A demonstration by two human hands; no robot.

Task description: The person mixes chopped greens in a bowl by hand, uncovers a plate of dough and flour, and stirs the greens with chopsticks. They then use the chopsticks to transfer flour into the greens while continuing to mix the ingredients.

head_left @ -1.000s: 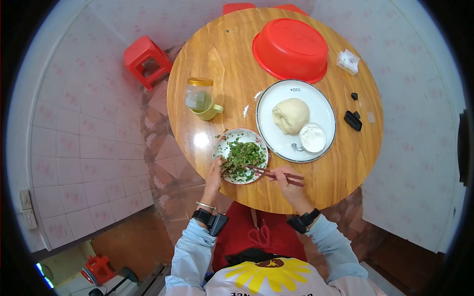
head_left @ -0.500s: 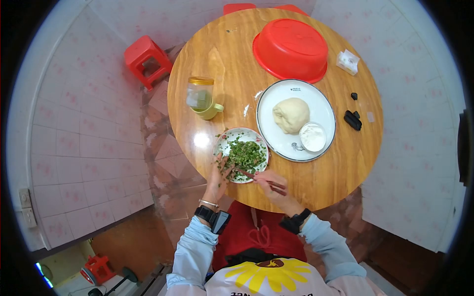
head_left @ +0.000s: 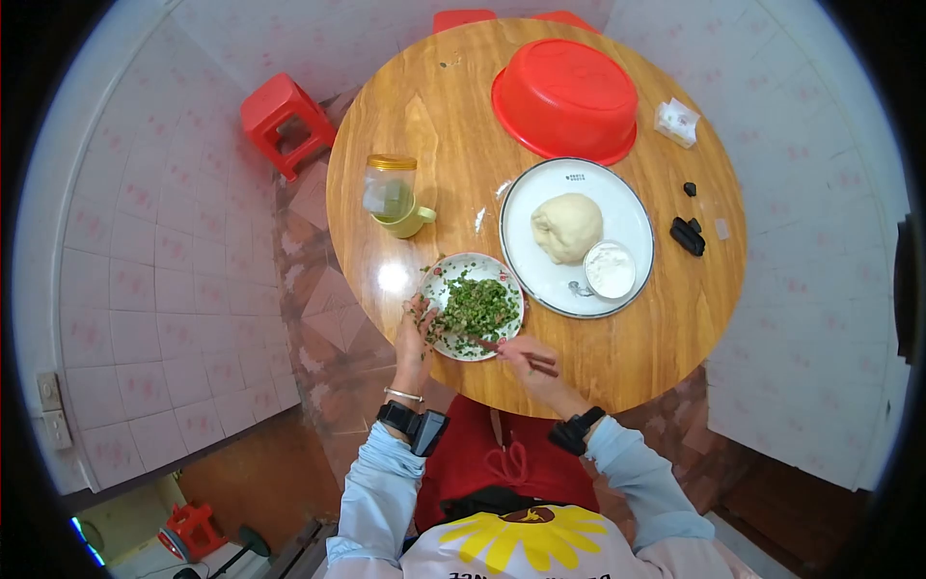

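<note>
A white bowl [head_left: 431,280] with a patterned rim holds chopped green leaves mixed with small bits of filling [head_left: 479,306]. My left hand [head_left: 413,333] is at the bowl's left rim, fingers stretched out and apart, with green bits stuck to them. My right hand [head_left: 532,364] grips brown chopsticks [head_left: 542,359] at the bowl's lower right, their tips down in the greens. Right of the bowl, a large white plate [head_left: 526,280] carries a smooth ball of dough [head_left: 567,229] and a small cup of white flour [head_left: 610,270].
An upturned red basin [head_left: 569,96] sits at the back. To the left stand a yellow-green mug [head_left: 407,222] and a gold-lidded jar [head_left: 391,183]. Toward the right edge lie a tissue pack [head_left: 678,123] and black objects [head_left: 688,236]. A red stool [head_left: 287,125] is beyond the table.
My left hand has drawn back leftward from over the greens to the bowl's rim. My right hand keeps the chopsticks in nearly the same place.
</note>
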